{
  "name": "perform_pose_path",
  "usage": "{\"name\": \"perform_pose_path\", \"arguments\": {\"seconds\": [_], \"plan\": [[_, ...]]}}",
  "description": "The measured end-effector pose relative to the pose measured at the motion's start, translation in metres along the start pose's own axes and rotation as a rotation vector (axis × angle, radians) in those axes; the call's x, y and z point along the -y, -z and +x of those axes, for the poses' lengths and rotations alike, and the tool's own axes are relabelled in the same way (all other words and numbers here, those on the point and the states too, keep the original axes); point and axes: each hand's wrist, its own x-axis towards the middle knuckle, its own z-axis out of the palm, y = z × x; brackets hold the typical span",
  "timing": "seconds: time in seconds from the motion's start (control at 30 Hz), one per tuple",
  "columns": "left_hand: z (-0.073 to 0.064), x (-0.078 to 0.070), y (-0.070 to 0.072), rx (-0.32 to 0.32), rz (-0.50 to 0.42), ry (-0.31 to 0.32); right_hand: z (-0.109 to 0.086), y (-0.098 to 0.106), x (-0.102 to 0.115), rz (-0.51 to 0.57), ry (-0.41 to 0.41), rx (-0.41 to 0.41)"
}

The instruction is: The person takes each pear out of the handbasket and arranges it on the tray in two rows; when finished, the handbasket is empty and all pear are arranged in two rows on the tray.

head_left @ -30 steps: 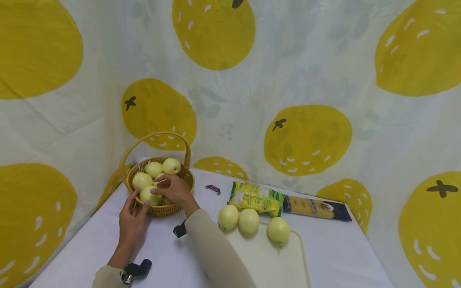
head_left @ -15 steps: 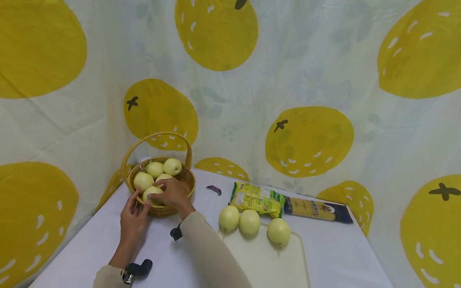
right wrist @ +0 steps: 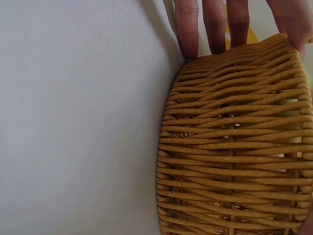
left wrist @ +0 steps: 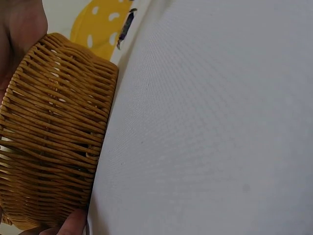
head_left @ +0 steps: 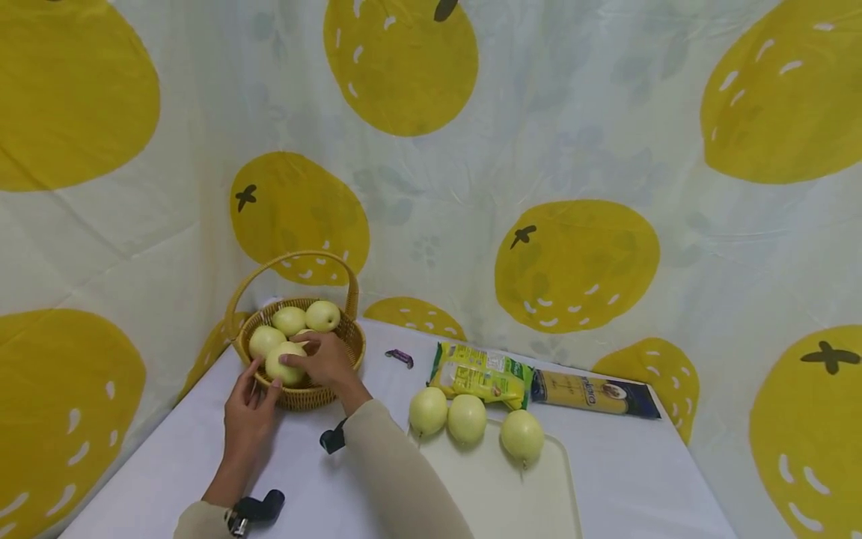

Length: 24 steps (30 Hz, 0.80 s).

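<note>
A wicker basket (head_left: 306, 399) with an arched handle holds several pale yellow-green pears. My right hand (head_left: 330, 361) reaches over the basket and holds the front pear (head_left: 281, 368), thumb on its near side and fingers at its top. Another pear (head_left: 266, 341) lies behind it; one more is partly hidden by the hand. My left hand (head_left: 249, 415) holds the basket at its left front, thumb by the rim. In the right wrist view, the left fingers (right wrist: 213, 24) lie against the outer weave. The left wrist view shows the basket's side (left wrist: 54, 127) and part of the right hand (left wrist: 27, 24).
A cream tray (head_left: 498, 494) lies right of the arms, with three pears (head_left: 466, 419) along its far edge. Behind them are a yellow-green packet (head_left: 481, 374) and a blue-and-gold packet (head_left: 592, 393). A small purple wrapped item (head_left: 400, 358) lies right of the basket.
The front pear shifts slightly under my right hand and now shows more of its surface. My right hand has moved a little; my left hand keeps its place at the basket.
</note>
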Motion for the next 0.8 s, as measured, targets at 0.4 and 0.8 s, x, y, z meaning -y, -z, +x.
{"name": "perform_pose_path", "arguments": {"seconds": [0.4, 0.8], "plan": [[-0.005, -0.002, 0.003, -0.019, 0.011, -0.038, -0.006, 0.004, -0.001, 0.349, 0.064, -0.036], [0.000, 0.002, 0.000, -0.009, 0.016, -0.045, -0.009, 0.014, -0.003, 0.616, 0.109, -0.017]]}}
